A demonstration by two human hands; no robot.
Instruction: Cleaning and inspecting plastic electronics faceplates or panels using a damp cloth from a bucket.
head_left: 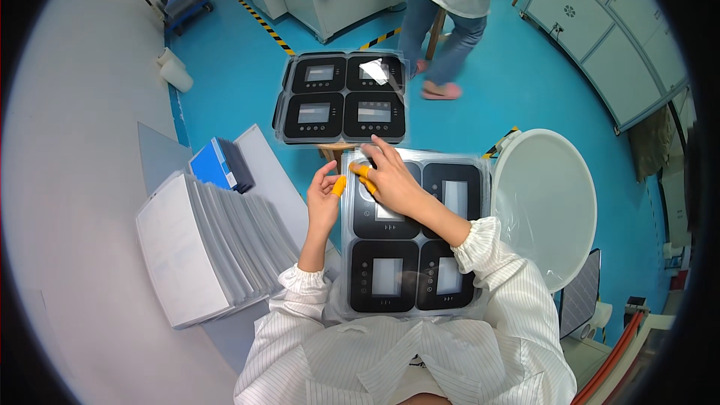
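Observation:
A stack of clear plastic trays (486, 202) lies in front of me, holding black panels (384, 306) with pale rectangular windows. Over the far left panel is my right hand (394, 180), its fingers spread near the tray's far left corner; yellow finger covers sit on some of its fingers. Just beyond the tray's left edge, my left hand (324, 196) is raised with loosely bent fingers apart and a yellow cover on the thumb. I make out nothing held in either hand. Beyond, a second tray of black panels (313, 112) rests on a wooden stool (335, 152).
At left stand a stack of white sheets (184, 255) and a blue box (214, 165). A large round white bin (551, 202) is close on the right. A person (442, 30) stands past the far tray, near grey cabinets (337, 0). A trolley (180, 7) is far left.

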